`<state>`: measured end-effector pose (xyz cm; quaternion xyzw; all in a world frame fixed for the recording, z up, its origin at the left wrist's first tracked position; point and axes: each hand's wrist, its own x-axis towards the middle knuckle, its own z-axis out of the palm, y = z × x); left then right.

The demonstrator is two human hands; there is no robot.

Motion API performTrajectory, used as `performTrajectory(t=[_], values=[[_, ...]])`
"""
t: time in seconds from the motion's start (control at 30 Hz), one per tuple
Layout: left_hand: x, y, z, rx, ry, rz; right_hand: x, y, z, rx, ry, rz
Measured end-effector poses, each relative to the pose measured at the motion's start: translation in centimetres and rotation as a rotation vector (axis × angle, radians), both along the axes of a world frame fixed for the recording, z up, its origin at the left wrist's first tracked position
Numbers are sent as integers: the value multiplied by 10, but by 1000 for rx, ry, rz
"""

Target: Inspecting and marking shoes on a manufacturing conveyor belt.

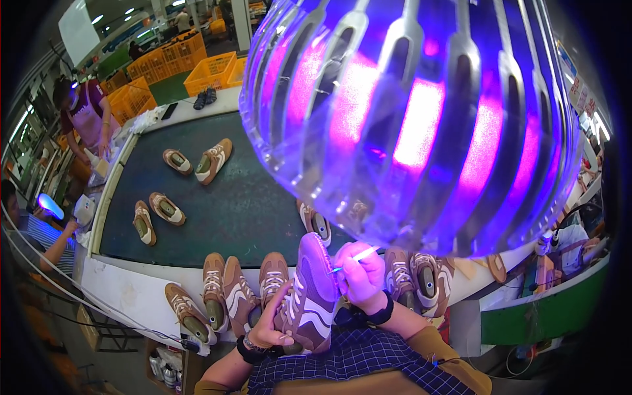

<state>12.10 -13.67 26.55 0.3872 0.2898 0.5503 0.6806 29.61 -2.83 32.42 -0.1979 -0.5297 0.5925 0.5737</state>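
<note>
Two hands work on one shoe (309, 296) under a violet lamp (411, 118).
I see my left hand (270, 326) with fingers curled around the side of the shoe, holding it upright over my lap, at the edge of the belt (243, 197). My right hand (362, 270) pinches a thin pen (355, 258), its tip touching the upper part of the shoe.
</note>
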Motion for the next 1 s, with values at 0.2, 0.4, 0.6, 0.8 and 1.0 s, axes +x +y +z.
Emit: performTrajectory(t=[0.2,0.4,0.6,0.8,1.0], values=[[0,-1,-1,-19,32,7,0,0,-7,1,55,5],[1,-2,2,-34,17,-4,5,1,-5,12,68,73],[3,-2,1,-23,21,9,5,2,-8,45,75,52],[2,-1,1,-7,47,4,7,1,-11,36,126,79],[2,-3,-1,-20,29,-6,8,-1,-8,50,102,69]])
